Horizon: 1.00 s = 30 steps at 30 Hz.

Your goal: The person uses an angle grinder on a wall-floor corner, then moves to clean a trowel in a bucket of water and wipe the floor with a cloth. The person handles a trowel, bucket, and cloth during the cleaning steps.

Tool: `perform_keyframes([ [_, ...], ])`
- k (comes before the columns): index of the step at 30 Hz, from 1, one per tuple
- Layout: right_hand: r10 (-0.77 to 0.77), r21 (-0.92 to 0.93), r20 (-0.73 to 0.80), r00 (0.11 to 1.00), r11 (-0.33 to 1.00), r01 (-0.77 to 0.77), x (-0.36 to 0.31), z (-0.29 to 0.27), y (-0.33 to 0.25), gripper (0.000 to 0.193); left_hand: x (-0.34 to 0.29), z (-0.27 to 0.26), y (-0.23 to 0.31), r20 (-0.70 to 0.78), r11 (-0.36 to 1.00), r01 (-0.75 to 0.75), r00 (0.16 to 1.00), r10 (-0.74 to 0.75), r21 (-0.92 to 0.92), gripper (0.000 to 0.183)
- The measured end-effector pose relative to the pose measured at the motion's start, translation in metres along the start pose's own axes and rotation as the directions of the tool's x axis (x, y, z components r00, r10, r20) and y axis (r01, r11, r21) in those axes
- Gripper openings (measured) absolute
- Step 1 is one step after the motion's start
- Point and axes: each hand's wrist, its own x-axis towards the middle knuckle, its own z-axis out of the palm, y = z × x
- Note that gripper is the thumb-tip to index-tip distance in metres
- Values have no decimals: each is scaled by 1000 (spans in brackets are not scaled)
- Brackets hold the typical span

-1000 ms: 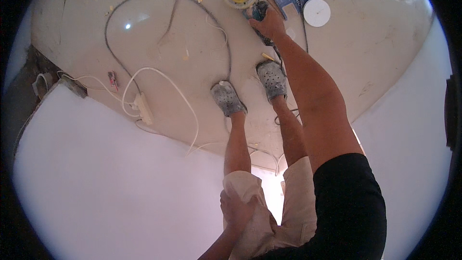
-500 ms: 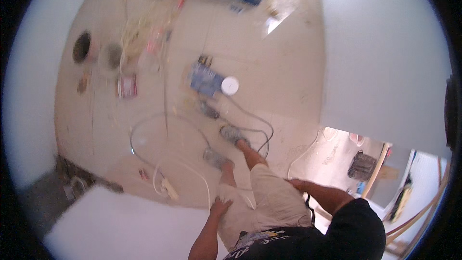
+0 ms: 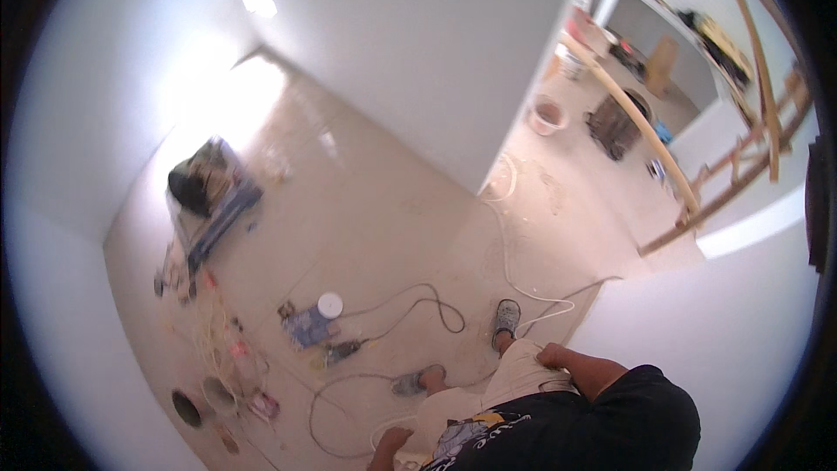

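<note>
My left hand (image 3: 394,440) hangs low beside the left leg of my beige shorts (image 3: 514,384), its fingers loose and holding nothing I can see. My right hand (image 3: 551,356) rests against the right side of the shorts, its fingers partly hidden. Ahead of my grey shoes lies a dark corded power tool (image 3: 342,350). Beside it is a blue box (image 3: 310,328) with a round white lid (image 3: 330,305) at its corner. Neither hand touches these things.
A dark cable (image 3: 449,318) and a white hose (image 3: 506,253) snake over the floor. Buckets (image 3: 220,395) stand at lower left, and a blue-sided bench or case (image 3: 222,222) is farther off. Right of the wall's edge (image 3: 482,187), a doorway shows a pail (image 3: 547,113), a bag (image 3: 617,125) and wooden poles (image 3: 641,126).
My view has swung right, so the floor things sit lower and farther left, and the doorway shows more. My feet have moved apart in a step. Both hands stay by the shorts.
</note>
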Motion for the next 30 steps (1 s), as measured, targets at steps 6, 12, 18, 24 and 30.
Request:
perform_keyframes([
  [6, -158, 51, -211, 965, 984, 172, 5, -16, 126, 35, 68, -195, 128, 170, 759, 648, 757, -630, -73, 32],
  [12, 308, 795, -332, 892, 600, 89, 46, -1, 205, 17, 187, -339, 266, -180, 730, 410, 794, -581, -546, 24],
  [18, 90, 522, -428, 899, 837, 164, 39, 10, 262, 21, 280, -446, 390, -257, 906, 233, 907, -334, -355, 56],
  [24, 157, 970, -99, 983, 235, 60, 58, -24, 297, 15, 370, -476, 357, -42, 779, 386, 885, -465, -494, 46],
  [30, 206, 797, 238, 949, -600, -70, 49, -178, 337, 16, 448, -509, 385, 148, 801, 517, 855, -497, -302, 39],
])
